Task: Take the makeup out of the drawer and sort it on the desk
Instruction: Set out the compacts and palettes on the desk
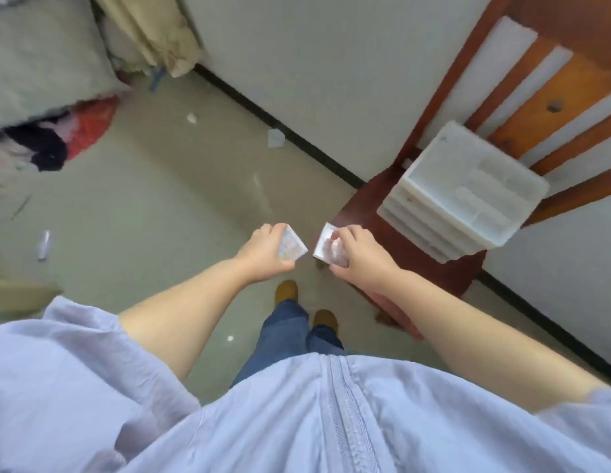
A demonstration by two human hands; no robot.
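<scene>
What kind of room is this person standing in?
Probably a lived-in bedroom: a grey pillow beside a heap of clothes, and a white plastic drawer unit on a red-brown wooden chair.

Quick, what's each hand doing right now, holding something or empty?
Left hand: closed on a small pale, box-like item.
Right hand: closed on a small white flat case.
</scene>
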